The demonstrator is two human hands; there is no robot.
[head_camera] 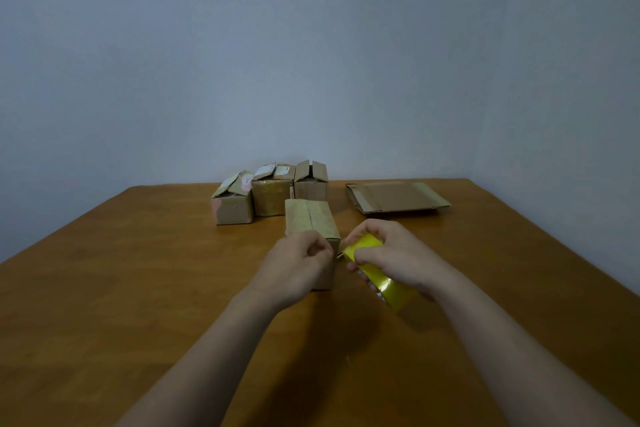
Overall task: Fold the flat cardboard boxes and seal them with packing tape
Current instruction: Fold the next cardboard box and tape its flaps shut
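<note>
A folded cardboard box (pixel 310 218) stands in the middle of the wooden table (pixel 138 270), its top flaps closed along a centre seam. My right hand (pixel 391 253) grips a yellow roll of packing tape (pixel 377 274) just to the right of the box's near end. My left hand (pixel 301 263) is in front of the box with its fingertips pinched together close to the roll's edge; what they pinch is too small to make out. A stack of flat cardboard boxes (pixel 398 198) lies at the back right.
Three folded boxes stand in a row near the wall: one with pink marks (pixel 232 204), a taped one (pixel 272 192) and one with raised flaps (pixel 311 180). A plain grey wall rises behind the table's far edge.
</note>
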